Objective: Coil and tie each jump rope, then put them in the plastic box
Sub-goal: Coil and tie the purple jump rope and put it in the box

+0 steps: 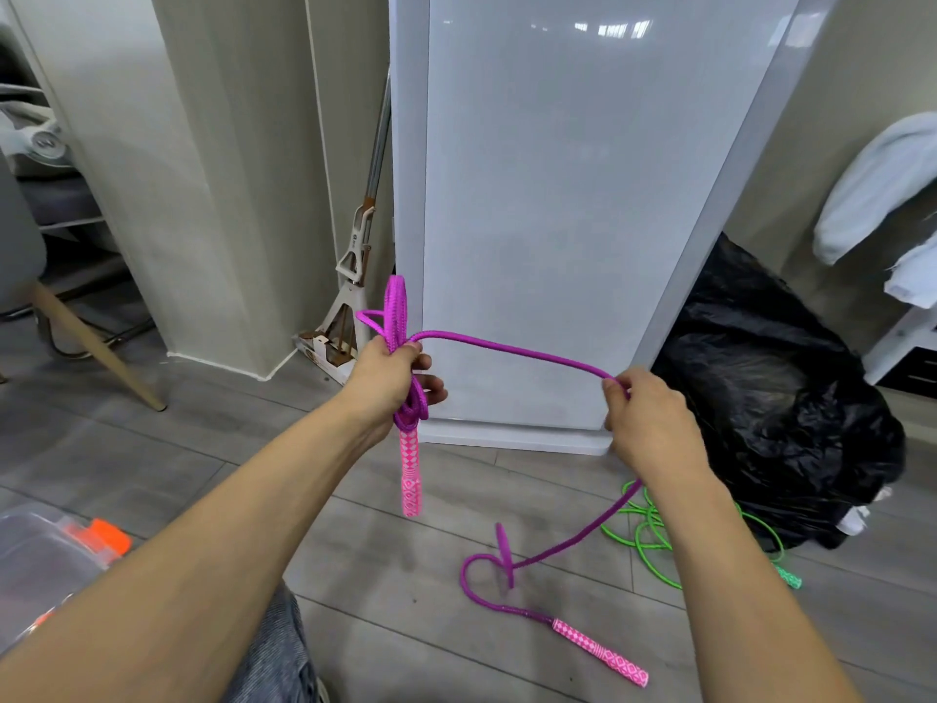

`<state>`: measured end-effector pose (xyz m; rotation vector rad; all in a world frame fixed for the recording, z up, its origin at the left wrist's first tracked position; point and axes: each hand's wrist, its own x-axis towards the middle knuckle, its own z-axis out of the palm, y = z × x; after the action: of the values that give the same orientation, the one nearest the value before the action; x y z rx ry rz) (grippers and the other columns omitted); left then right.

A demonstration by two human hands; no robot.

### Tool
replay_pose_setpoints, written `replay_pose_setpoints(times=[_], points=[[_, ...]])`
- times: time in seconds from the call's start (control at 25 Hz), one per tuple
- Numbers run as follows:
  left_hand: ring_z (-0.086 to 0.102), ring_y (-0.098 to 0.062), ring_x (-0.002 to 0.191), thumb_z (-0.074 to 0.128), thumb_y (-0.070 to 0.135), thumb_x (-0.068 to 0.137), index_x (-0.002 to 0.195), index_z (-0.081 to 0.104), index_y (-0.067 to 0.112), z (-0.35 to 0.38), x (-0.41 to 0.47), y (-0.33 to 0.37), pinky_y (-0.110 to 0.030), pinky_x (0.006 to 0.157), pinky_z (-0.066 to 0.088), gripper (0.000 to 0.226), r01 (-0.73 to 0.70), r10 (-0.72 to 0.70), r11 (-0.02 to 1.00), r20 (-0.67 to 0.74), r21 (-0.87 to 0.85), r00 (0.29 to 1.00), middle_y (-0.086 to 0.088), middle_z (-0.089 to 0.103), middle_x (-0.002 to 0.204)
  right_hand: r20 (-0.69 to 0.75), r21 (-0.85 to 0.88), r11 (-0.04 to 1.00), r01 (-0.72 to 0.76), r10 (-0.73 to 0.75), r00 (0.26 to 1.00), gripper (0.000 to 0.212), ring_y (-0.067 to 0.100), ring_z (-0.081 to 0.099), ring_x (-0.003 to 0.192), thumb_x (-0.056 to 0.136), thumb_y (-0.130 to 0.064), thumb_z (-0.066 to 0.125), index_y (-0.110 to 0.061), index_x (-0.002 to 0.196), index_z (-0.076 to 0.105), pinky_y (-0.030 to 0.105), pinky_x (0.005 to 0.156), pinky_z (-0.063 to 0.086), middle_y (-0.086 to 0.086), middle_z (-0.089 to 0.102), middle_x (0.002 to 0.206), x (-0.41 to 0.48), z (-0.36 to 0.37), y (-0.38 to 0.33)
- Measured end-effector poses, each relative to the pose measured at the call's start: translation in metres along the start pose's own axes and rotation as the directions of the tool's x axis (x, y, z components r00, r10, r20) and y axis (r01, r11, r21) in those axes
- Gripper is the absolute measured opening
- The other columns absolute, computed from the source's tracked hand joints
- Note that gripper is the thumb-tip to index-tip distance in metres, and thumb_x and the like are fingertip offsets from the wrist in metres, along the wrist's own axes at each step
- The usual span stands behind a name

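Note:
My left hand [393, 372] grips a bundle of coiled loops of the purple jump rope [512, 350], loops sticking up above the fist. One pink patterned handle [410, 474] hangs down below that hand. My right hand [646, 418] pinches the free strand about a forearm's length to the right. From there the rope drops to the floor and ends at the second pink handle [603, 652]. A green jump rope [654, 530] lies tangled on the floor by my right arm. The clear plastic box [35, 565] sits at the lower left, with orange parts.
A white cabinet panel [557, 220] stands straight ahead. A black rubbish bag [776, 413] sits to the right, with white cloth above it. A mop [355, 276] leans in the corner. A chair leg [96, 352] is at left.

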<state>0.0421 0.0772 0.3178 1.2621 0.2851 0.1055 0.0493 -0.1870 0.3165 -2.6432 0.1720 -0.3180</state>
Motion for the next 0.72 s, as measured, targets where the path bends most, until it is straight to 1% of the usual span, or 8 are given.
replay_pose_setpoints(times=[0.08,0.12,0.2,0.32,0.44,0.56,0.64,0.72], points=[[0.066,-0.026,0.056,0.038,0.008,0.105,0.12,0.043,0.002,0.003,-0.004,0.0,-0.041,0.057,0.062,0.017,0.023,-0.022,1.0,0.013,-0.02,1.0,-0.016,0.065,0.084,-0.042,0.194,0.978,-0.079,0.089,0.995,0.027,0.034,0.067,0.08,0.101,-0.039,0.042,-0.02,0.093,0.06,0.042,0.077,0.053,0.0,0.072,0.076,-0.002,0.001,-0.004],[0.07,-0.029,0.062,0.038,0.009,0.105,0.122,0.042,0.001,0.006,-0.007,-0.002,-0.042,0.061,0.062,0.018,0.04,-0.039,0.999,0.037,-0.012,0.999,-0.019,0.069,0.087,-0.035,0.3,0.951,-0.075,0.09,0.995,0.027,0.032,0.068,0.072,0.101,-0.037,0.043,-0.02,0.089,0.061,0.043,0.076,0.056,-0.002,0.072,0.068,-0.005,0.002,-0.011],[0.073,-0.033,0.073,0.038,0.011,0.106,0.121,0.043,0.0,0.013,-0.014,-0.009,-0.043,0.066,0.063,0.019,0.074,-0.075,0.997,0.095,0.009,0.993,-0.02,0.074,0.091,0.008,0.369,0.929,-0.012,0.01,1.0,0.027,0.028,0.067,0.068,0.101,-0.033,0.046,-0.019,0.085,0.063,0.041,0.073,0.056,-0.003,0.071,0.063,-0.017,0.006,-0.03],[0.074,-0.035,0.086,0.039,0.015,0.107,0.118,0.047,0.0,0.025,-0.019,-0.018,-0.045,0.072,0.061,0.02,0.089,-0.094,0.995,0.119,0.051,0.988,-0.02,0.074,0.098,0.059,0.293,0.944,0.149,-0.173,0.983,0.027,0.034,0.064,0.093,0.102,-0.028,0.041,-0.015,0.097,0.065,0.04,0.08,0.051,0.005,0.072,0.093,-0.035,0.016,-0.06],[0.073,-0.033,0.086,0.042,0.015,0.106,0.116,0.052,0.002,0.033,-0.023,-0.026,-0.043,0.072,0.061,0.02,0.092,-0.1,0.994,0.141,0.057,0.985,-0.02,0.072,0.102,0.247,0.181,0.954,0.238,-0.279,0.928,0.026,0.036,0.059,0.108,0.103,-0.023,0.035,-0.012,0.115,0.055,0.037,0.077,0.043,0.014,0.067,0.117,-0.047,0.027,-0.076],[0.069,-0.027,0.078,0.048,0.016,0.104,0.109,0.06,-0.001,0.034,-0.023,-0.03,-0.036,0.064,0.06,0.022,0.048,-0.071,0.978,0.106,0.205,0.992,-0.02,0.069,0.094,0.339,0.179,0.913,0.367,-0.407,0.848,0.023,0.035,0.06,0.105,0.101,-0.017,0.034,-0.014,0.119,0.05,0.039,0.077,0.047,0.01,0.068,0.116,-0.059,0.032,-0.08],[0.063,-0.023,0.063,0.05,0.015,0.103,0.097,0.06,-0.002,0.032,-0.024,-0.031,-0.031,0.055,0.057,0.021,0.05,-0.078,0.969,0.105,0.243,0.991,-0.019,0.063,0.078,0.352,0.171,0.897,0.408,-0.442,0.825,0.022,0.035,0.06,0.1,0.102,-0.017,0.033,-0.015,0.116,0.049,0.042,0.075,0.047,0.01,0.066,0.112,-0.061,0.032,-0.079],[0.059,-0.021,0.058,0.053,0.012,0.101,0.098,0.062,-0.004,0.03,-0.023,-0.029,-0.03,0.054,0.057,0.02,0.064,-0.099,0.962,0.121,0.265,0.988,-0.015,0.058,0.07,0.367,0.175,0.89,0.42,-0.455,0.811,0.024,0.033,0.06,0.096,0.102,-0.017,0.033,-0.017,0.117,0.05,0.039,0.071,0.044,0.007,0.067,0.108,-0.062,0.032,-0.078]])
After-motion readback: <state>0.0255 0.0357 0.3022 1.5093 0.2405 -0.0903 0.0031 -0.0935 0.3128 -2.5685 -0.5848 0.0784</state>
